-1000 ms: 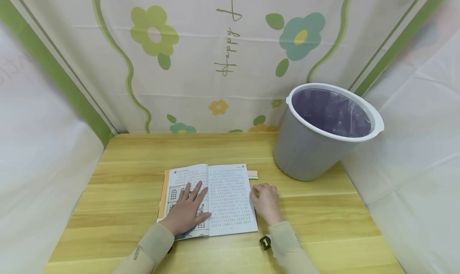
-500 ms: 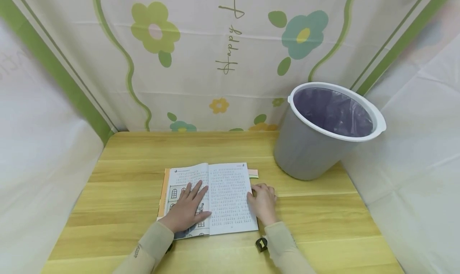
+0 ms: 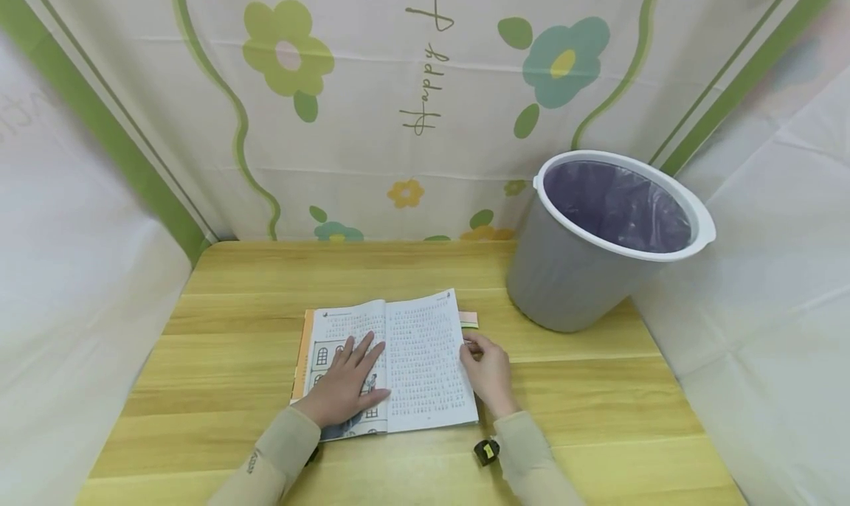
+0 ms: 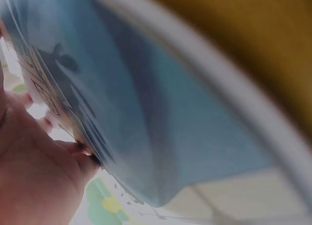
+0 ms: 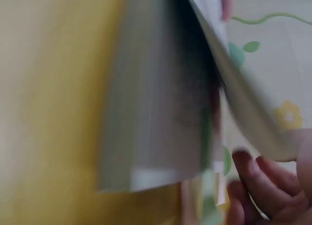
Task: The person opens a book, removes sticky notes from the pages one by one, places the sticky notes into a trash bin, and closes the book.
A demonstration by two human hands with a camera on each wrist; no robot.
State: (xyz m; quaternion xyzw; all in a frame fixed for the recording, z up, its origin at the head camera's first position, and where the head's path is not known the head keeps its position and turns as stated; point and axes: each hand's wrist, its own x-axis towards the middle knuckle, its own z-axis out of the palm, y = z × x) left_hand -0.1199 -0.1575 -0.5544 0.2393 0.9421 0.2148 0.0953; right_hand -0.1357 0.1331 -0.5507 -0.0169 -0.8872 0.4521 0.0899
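Note:
An open book lies on the wooden table, with text on its right page and window drawings on its left page. My left hand rests on the left page, fingers straight and spread. Seen from the left wrist, that hand lies along a page printed in blue. At the book's right edge, my right hand pinches the outer edge of the right page, whose upper corner stands raised. The right wrist view, partly blurred, shows the lifted page bent away from the pages under it, near the thumb and fingers.
Pink and green tabs stick out from the book's right side. A grey bin with a white rim and purple liner stands at the table's back right. Behind the table hangs a flowered cloth.
My right hand has moved slightly left onto the page edge and taken hold of it. The right page's upper corner has risen. My left hand has stayed in place.

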